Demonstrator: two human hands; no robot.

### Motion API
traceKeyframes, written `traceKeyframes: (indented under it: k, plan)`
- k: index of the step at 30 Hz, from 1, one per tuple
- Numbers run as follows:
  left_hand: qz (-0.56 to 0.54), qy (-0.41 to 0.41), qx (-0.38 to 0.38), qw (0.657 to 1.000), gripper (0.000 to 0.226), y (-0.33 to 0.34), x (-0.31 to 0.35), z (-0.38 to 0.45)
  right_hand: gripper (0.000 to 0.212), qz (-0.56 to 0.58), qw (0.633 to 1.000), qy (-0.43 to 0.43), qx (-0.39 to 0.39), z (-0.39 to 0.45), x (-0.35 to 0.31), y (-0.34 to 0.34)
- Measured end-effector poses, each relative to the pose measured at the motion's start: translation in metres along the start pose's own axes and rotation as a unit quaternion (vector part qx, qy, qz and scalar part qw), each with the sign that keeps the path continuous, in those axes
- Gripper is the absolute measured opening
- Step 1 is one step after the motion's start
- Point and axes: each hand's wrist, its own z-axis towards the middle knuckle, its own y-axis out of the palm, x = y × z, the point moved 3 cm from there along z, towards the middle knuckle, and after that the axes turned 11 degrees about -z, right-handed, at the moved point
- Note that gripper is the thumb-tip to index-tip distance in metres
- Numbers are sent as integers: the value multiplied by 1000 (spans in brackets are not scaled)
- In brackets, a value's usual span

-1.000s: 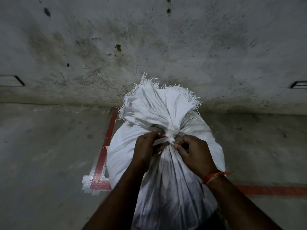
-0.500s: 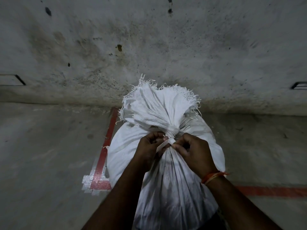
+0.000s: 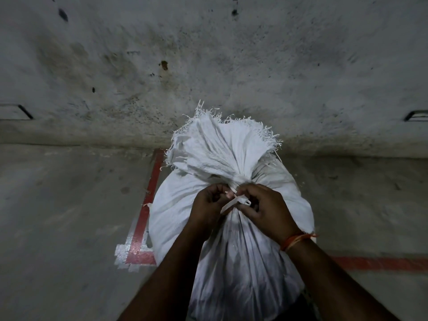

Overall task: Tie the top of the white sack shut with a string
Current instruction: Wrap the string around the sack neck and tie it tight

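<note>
White sack (image 3: 231, 251) upright, string (image 3: 232, 203) around neck

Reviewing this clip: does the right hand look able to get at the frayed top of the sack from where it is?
Probably yes. The right hand pinches the string at the neck, just below the frayed top; nothing lies between, though it must let go first.

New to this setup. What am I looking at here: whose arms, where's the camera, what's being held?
No machine here: a person wears one wide-angle camera on the head, looking forward and down, so the two arms entering from the bottom are their own. A full white sack stands on a concrete floor marked with red tape lines, against a stained wall. The sack's top is gathered into a neck with a frayed edge above. The left hand and right hand meet at that neck, each pinching part of a flat white string. An orange thread circles the right wrist.
</note>
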Motion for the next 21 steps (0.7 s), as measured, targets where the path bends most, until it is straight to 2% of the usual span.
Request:
traceKeyframes:
  k: [5, 11, 15, 17, 19, 21]
  plan:
    - [38, 40, 31, 998, 15, -14, 3, 2, 29, 0, 1000, 14, 13, -1, 0, 6]
    - [73, 66, 50, 994, 16, -17, 9, 3, 32, -5, 1000, 17, 0, 0, -3, 10]
    - [57, 3, 87, 995, 17, -26, 16, 3, 37, 41, 999, 10, -20, -3, -6, 11]
    - [74, -17, 103, 992, 17, -36, 26, 4, 36, 59, 998, 31, -5, -4, -4, 8]
    - [168, 25, 140, 976, 15, -46, 38, 4, 28, 83, 993, 78, 43, -3, 2, 2]
    - [331, 103, 177, 921, 25, -47, 51, 1, 19, 149, 974, 147, 89, 0, 8, -1]
